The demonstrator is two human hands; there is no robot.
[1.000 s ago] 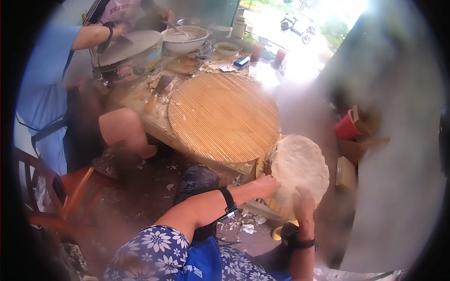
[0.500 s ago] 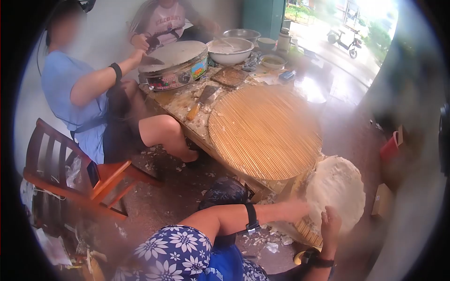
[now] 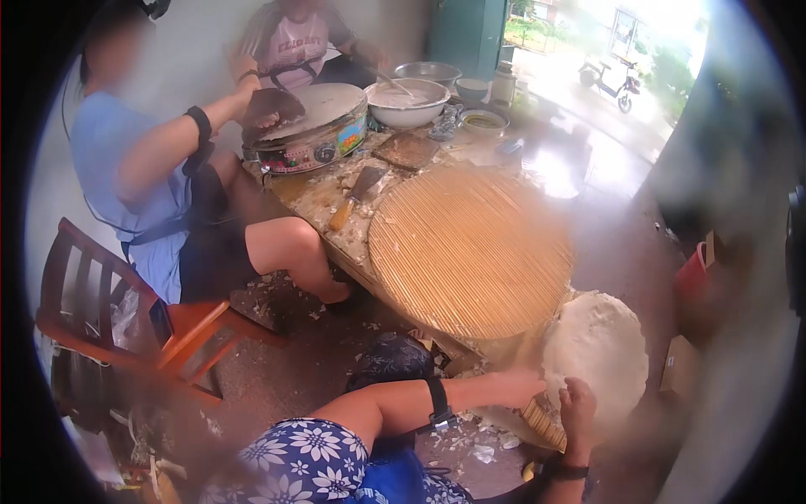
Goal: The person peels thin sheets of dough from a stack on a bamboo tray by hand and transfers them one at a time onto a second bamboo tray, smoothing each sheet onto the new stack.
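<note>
A stack of thin, pale round flatbreads [image 3: 600,349] lies at the lower right, its edges uneven. My left hand [image 3: 519,387] reaches to the near left edge of the stack; its fingers are too blurred to read. Against the near edge, my right hand [image 3: 578,406] is raised with its fingers curled together. Whether a bit of flatbread is pinched in them I cannot make out. Part of a reed mat [image 3: 544,425] shows under the stack, between my hands.
A large round reed mat [image 3: 470,252] covers the low table's near end. Beyond it are a wood-handled scraper [image 3: 357,198], a brown board [image 3: 406,149], a round griddle [image 3: 311,126] and a batter bowl [image 3: 408,109]. One co-worker [image 3: 138,168] sits left, another [image 3: 294,42] behind. A wooden chair [image 3: 126,294] stands left.
My view has shifted slightly. My right hand's fingers look more curled, and my left hand stays at the stack's edge. The left co-worker's hand and dark spreader have moved over the griddle.
</note>
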